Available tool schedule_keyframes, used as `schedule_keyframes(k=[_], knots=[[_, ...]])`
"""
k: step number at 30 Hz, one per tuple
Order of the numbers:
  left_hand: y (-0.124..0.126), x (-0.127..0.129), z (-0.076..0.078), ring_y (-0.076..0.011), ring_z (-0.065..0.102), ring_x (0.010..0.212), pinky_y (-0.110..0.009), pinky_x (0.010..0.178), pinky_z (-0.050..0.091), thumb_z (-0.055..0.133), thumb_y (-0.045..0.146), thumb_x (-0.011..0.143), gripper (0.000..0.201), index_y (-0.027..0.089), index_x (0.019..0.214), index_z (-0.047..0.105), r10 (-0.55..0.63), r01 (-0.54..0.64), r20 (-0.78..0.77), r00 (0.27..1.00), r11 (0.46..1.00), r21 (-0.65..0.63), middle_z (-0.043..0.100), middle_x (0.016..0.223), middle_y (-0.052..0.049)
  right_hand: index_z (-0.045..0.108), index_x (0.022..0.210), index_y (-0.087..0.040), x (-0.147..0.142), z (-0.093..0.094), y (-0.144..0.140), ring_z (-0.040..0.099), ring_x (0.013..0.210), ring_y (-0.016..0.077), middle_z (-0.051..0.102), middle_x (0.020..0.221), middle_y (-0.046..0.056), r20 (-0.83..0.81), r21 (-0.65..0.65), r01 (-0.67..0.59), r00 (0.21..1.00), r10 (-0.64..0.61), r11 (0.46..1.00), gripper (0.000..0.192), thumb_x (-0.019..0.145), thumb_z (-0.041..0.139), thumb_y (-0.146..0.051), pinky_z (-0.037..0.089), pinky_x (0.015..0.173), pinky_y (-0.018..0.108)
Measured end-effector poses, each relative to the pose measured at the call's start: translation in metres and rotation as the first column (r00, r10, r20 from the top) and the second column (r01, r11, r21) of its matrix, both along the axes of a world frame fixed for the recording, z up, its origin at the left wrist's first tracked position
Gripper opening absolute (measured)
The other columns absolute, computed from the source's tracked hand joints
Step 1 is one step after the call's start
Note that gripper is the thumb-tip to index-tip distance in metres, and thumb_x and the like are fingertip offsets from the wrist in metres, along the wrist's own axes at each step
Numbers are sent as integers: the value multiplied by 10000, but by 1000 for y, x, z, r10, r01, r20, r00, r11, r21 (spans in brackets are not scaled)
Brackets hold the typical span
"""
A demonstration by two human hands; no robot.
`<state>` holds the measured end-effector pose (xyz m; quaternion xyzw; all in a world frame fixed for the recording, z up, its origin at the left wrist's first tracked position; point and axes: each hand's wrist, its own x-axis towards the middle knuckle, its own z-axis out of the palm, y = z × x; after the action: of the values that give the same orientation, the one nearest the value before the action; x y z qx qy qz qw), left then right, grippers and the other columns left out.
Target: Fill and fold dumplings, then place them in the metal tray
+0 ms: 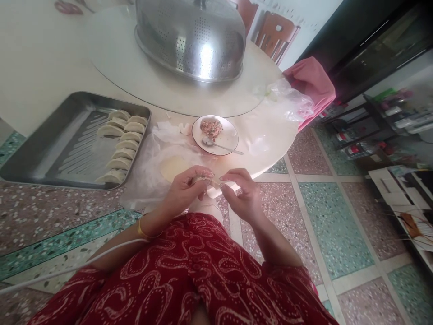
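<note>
My left hand (185,189) and my right hand (241,192) meet at the table's near edge, both pinching one pale dumpling (210,180) between the fingertips. Just beyond the hands lies a round stack of dough wrappers (173,166) on a clear plastic sheet (149,176). A white plate (227,137) holds a mound of pink minced filling (211,127) and a metal spoon (219,145). To the left, a steel tray (64,144) carries several folded dumplings (122,144) in a column along its right side.
A large perforated steel dome cover (191,38) sits on a round turntable (135,81) at the table's middle. A crumpled plastic bag (291,101) and pink cloth (313,83) lie at the right edge. Wooden chairs (275,36) stand behind. Terrazzo floor and low shelves are to the right.
</note>
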<state>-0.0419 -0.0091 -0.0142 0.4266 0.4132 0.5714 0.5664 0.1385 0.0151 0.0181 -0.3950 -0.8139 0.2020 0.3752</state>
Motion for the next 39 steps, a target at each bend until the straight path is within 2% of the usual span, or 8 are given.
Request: schedule_keyframes(k=[5,9,15,20,28,32,36,39], knots=[[0,1,-1,-34,514,489,-190,479,445,643,228,822,89,169,888,656,3,-1,-63,998,999,32,643,989,-21,689,884,-212,-3,-2,0,640,868,204,667,895,71,74,-58,23,997,-18,998,77,843,626,-225,565,671,347],[2,2,0,-75,560,601,-204,541,460,673,207,779,101,171,869,641,10,3,-144,989,996,89,655,990,-38,667,781,-204,-6,-2,5,614,791,176,658,815,47,8,-191,75,997,-75,979,84,809,591,-183,522,668,322],[5,4,-4,-127,597,765,-236,643,488,642,177,775,98,180,872,633,-31,53,-179,983,992,119,651,979,-46,626,706,-199,-10,-2,14,547,645,111,603,692,-26,-170,-500,18,978,-119,866,72,756,575,-189,452,612,264],[5,4,-7,-140,605,814,-231,665,484,644,198,796,92,182,884,622,-22,47,-230,973,994,102,655,964,-42,637,720,-194,-15,-1,14,536,634,107,599,690,-29,-209,-576,-9,968,-137,817,64,752,596,-231,445,617,270],[4,6,-7,-58,530,561,-194,522,445,653,236,819,128,184,908,577,-34,35,-181,983,999,0,626,907,5,658,769,-204,-18,-2,7,596,776,156,636,763,12,-85,-345,19,995,-52,938,141,842,539,-183,486,681,298],[5,7,-3,-41,527,513,-180,485,447,664,222,797,141,172,871,556,-8,3,-121,993,999,-41,625,895,9,695,930,-179,-20,-6,-1,597,889,204,669,885,74,48,-98,27,999,-23,995,201,882,500,-162,532,739,352],[5,9,-1,-55,528,500,-174,478,463,648,228,815,126,170,879,556,-21,23,24,999,997,-76,603,734,36,682,1035,-174,-22,-14,-4,588,893,223,671,950,95,129,160,48,989,-69,986,217,865,548,-164,542,782,412],[4,12,-1,-67,546,530,-170,482,475,649,262,832,135,172,865,553,-43,60,188,981,994,-89,613,711,30,673,1077,-156,-22,-18,-6,589,921,231,665,989,115,108,201,104,986,-128,974,233,864,586,-196,552,774,402]])
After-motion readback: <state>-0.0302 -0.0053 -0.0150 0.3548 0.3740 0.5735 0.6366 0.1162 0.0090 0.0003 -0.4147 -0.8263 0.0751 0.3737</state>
